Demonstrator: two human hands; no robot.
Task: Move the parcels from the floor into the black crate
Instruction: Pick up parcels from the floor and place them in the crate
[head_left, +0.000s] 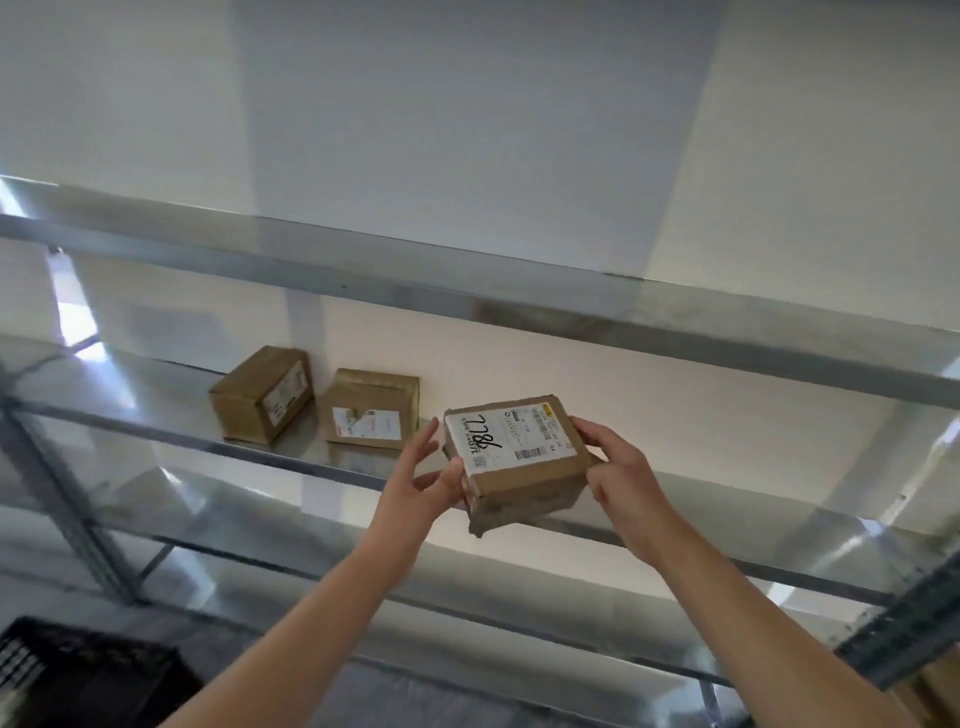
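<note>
Head view: a metal shelf (171, 400) stands against a white wall (467, 104). The right hand (618, 467) grasps the labelled parcel (519, 462) at the shelf edge with its fingers. The left hand (421, 483) has its fingers released and straight, thumb touching. A second parcel (262, 395) and a third parcel (371, 408) rest on the shelf. The black crate (88, 670) sits at the lower left.

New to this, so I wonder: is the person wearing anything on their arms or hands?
Nothing visible. Both arms are bare, with no sleeves in frame. The left hand and right hand have no gloves, and no watch, bracelet or ring shows.
</note>
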